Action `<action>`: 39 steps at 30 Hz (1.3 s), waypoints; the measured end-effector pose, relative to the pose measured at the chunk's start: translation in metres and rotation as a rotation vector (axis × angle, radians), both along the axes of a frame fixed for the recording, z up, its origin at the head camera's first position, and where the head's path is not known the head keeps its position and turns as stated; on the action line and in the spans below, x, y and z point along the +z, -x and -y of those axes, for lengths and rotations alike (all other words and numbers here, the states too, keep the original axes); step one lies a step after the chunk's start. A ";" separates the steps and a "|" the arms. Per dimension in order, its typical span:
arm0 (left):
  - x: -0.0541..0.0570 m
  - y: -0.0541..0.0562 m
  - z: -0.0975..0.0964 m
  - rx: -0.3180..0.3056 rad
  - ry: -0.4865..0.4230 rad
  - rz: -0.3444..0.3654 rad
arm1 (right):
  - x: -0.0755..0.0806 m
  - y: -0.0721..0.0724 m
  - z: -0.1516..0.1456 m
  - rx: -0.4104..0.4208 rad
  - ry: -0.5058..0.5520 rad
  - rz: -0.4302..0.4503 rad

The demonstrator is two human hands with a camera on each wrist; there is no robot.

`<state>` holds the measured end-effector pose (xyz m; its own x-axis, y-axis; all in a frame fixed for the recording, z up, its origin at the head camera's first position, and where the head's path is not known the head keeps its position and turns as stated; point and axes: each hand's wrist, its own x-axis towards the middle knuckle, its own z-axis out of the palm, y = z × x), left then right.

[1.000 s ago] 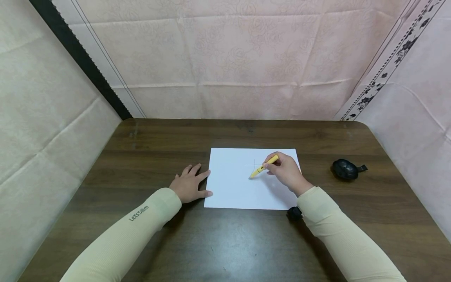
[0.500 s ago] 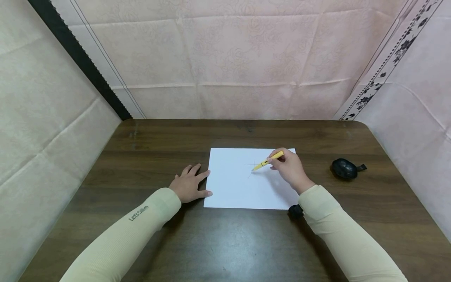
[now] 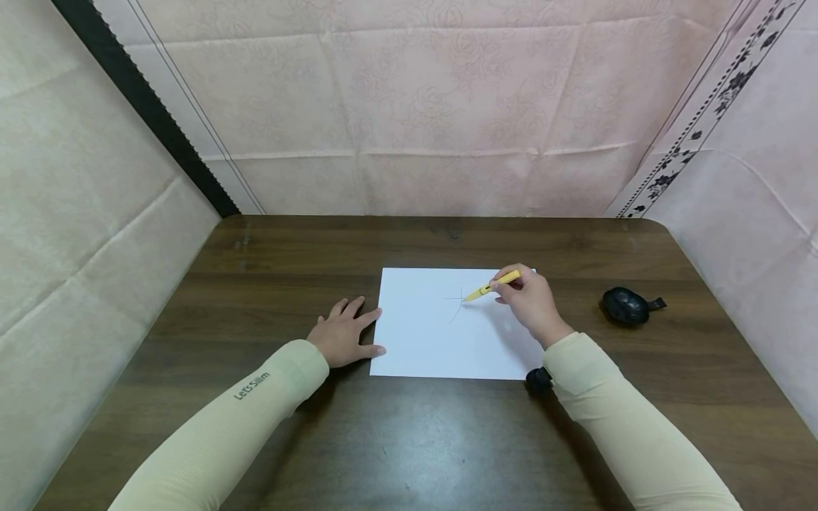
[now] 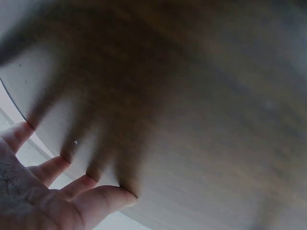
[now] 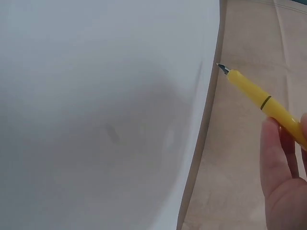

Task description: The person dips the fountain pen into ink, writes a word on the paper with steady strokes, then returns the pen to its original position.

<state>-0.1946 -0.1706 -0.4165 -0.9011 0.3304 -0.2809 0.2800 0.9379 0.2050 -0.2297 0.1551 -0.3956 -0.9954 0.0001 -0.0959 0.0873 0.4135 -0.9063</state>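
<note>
A white sheet of paper [image 3: 415, 344] lies on the brown wooden table. My left hand [image 3: 341, 336] rests spread at its left edge, thumb and index fingertip over the margin. In the left wrist view the fingertips of that hand [image 4: 53, 196] press down on the surface. My right hand [image 3: 529, 301] pinches a yellow fountain pen [image 3: 491, 286], tilted with its tip down at the paper's upper middle. The right wrist view shows the pen's [image 5: 252, 93] metal nib and dark ring. Beside the tip are a thin drawn cross and a slanting stroke below it.
A black rounded object with a short tab [image 3: 626, 306] stands on the table right of the paper. Under my right wrist is a small black device [image 3: 539, 380]. Pale patterned cloth [image 3: 434, 121] hangs behind the table [image 3: 287, 248] and along both sides.
My right hand and the pen have moved up and to the right, and the slanting stroke below the cross now shows longer. The left hand and the paper have stayed put.
</note>
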 end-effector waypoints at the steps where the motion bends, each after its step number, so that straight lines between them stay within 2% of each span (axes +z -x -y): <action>1: 0.000 0.000 0.000 0.001 0.000 0.001 | 0.000 0.000 0.000 -0.003 0.002 -0.001; 17: -0.005 0.002 0.002 0.002 0.004 -0.005 | -0.006 0.006 0.000 -0.010 -0.024 -0.015; 39: -0.002 0.001 0.000 0.006 0.001 0.000 | -0.008 0.009 0.003 -0.001 -0.033 -0.021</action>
